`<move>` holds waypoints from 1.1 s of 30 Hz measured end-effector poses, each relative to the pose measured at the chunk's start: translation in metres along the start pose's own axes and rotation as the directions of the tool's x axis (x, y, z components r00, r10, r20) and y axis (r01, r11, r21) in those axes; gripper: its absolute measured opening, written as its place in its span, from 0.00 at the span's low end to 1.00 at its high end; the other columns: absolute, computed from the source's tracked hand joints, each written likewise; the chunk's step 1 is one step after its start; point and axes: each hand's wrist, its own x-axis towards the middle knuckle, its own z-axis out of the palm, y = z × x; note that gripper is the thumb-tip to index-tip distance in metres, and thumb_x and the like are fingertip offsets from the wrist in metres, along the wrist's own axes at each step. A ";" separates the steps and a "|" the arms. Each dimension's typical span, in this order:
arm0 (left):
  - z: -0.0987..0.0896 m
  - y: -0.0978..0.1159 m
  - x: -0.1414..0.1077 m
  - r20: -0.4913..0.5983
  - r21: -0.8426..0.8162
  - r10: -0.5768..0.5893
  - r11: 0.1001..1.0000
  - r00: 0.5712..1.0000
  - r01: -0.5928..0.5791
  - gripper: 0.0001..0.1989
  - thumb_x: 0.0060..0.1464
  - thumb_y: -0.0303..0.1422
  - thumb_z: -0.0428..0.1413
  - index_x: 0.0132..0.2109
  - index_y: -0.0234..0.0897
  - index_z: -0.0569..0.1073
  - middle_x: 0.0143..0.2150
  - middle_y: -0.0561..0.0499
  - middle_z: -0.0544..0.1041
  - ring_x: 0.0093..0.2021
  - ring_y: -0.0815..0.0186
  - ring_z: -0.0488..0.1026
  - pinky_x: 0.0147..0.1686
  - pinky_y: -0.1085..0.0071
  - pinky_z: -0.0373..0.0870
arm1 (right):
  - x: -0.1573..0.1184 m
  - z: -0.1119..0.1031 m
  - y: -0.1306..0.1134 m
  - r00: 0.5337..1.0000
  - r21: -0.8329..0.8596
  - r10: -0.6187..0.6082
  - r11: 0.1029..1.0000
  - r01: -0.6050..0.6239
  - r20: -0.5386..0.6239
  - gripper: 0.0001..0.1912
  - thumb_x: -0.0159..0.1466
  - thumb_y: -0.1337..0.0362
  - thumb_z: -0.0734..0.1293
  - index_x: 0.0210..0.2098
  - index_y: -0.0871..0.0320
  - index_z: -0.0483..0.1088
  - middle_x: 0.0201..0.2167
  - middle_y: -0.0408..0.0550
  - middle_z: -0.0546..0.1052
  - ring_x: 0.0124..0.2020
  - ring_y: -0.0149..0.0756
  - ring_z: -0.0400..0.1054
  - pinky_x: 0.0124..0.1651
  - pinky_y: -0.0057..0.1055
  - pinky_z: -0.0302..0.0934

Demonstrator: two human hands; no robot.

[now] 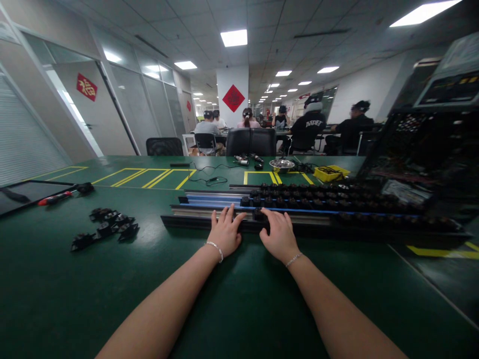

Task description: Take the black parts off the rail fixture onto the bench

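Note:
My left hand (224, 233) lies over the front metal rail (198, 211), fingers spread and resting on it. To its right, my right hand (279, 234) has its index finger and thumb curled around a small black part (258, 214) seated in the same rail. Part of that piece is hidden by the fingers. Behind, rows of similar black parts (318, 202) fill long parallel rails with blue strips. A dark strip (187, 222) runs along the front. Several loose black parts (107, 227) lie on the table to the left of my hands.
The green table (123, 299) bears yellow tape outlines. A red-handled tool (56, 198) lies left beside a dark flat panel (26, 194). Toward the back are a metal bowl (282, 165), a yellow tray (331, 173) and cables. Dark equipment (419, 144) stands right; people sit beyond.

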 end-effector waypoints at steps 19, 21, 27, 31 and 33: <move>-0.004 0.000 0.000 0.047 -0.015 0.085 0.996 0.995 -0.084 0.33 0.47 0.30 0.52 0.60 0.53 0.57 0.68 0.45 0.46 0.65 0.49 0.44 0.56 0.36 0.37 | -0.003 0.000 -0.014 0.985 -0.038 -0.035 0.998 0.042 0.172 0.32 0.52 0.71 0.57 0.57 0.58 0.58 0.60 0.49 0.61 0.63 0.40 0.47 0.64 0.49 0.32; -0.003 -0.001 0.000 0.048 -0.007 0.088 0.996 0.995 -0.087 0.33 0.47 0.31 0.53 0.61 0.54 0.56 0.68 0.45 0.46 0.65 0.49 0.44 0.56 0.35 0.37 | -0.003 0.000 -0.015 0.981 -0.050 -0.038 0.998 0.048 0.190 0.33 0.52 0.71 0.57 0.58 0.58 0.57 0.61 0.49 0.60 0.63 0.40 0.46 0.64 0.49 0.32; -0.003 -0.001 0.001 0.057 0.012 0.090 0.996 0.994 -0.091 0.36 0.47 0.31 0.54 0.62 0.59 0.53 0.68 0.47 0.45 0.65 0.47 0.45 0.55 0.33 0.37 | -0.003 0.001 -0.018 0.970 -0.075 -0.063 0.994 0.083 0.235 0.36 0.51 0.70 0.57 0.60 0.59 0.54 0.63 0.50 0.56 0.65 0.41 0.42 0.64 0.50 0.32; -0.002 0.000 0.001 0.051 0.013 0.093 0.996 0.994 -0.094 0.37 0.46 0.31 0.55 0.62 0.60 0.52 0.68 0.47 0.45 0.65 0.46 0.45 0.53 0.32 0.37 | -0.004 0.003 -0.020 0.966 -0.079 -0.062 0.993 0.084 0.249 0.37 0.51 0.70 0.56 0.61 0.61 0.52 0.63 0.50 0.55 0.65 0.41 0.41 0.64 0.49 0.32; -0.002 0.000 0.001 0.047 0.013 0.097 0.995 0.994 -0.097 0.38 0.46 0.31 0.55 0.62 0.61 0.51 0.68 0.46 0.45 0.65 0.46 0.45 0.53 0.31 0.37 | -0.004 0.004 -0.021 0.965 -0.076 -0.059 0.994 0.081 0.257 0.38 0.50 0.71 0.56 0.62 0.62 0.52 0.64 0.51 0.54 0.65 0.41 0.40 0.64 0.49 0.31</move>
